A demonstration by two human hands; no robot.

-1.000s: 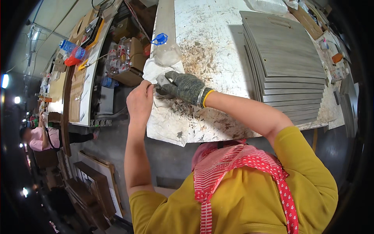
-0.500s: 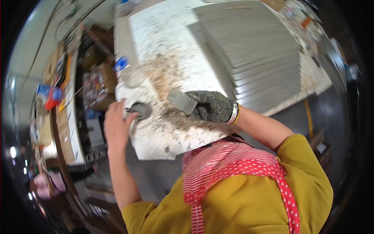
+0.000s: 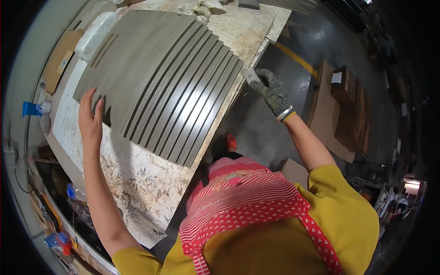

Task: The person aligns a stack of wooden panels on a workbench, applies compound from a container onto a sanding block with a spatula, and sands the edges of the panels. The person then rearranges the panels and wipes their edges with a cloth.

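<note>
A fanned stack of grey wood-grain panels [image 3: 158, 68] lies on the table, its stepped edges toward the right. My bare left hand [image 3: 90, 114] is at the left near edge of the top panel, fingers stretched and apart. Whether the fingertips touch the panel I cannot tell. A dark patch beside the thumb may be its shadow. Off the stack's right corner, my right hand [image 3: 271, 91] wears a dark grey knit glove. It is closed on a small pale grey block [image 3: 250, 76], which stands out toward the panel edges.
The worktable [image 3: 151, 183] has a worn, stained white top. Clear plastic wrap [image 3: 97, 34] and cardboard [image 3: 62, 59] lie at the far left, near a blue-capped bottle [image 3: 39, 109]. Brown boxes [image 3: 348, 91] stand on the floor at right, past a yellow floor line [image 3: 298, 59].
The view has swung rightward, so the stack now sits centrally between my hands. My left hand has gone from a dark round object to the panels; my right has carried the block to the stack's right side.
</note>
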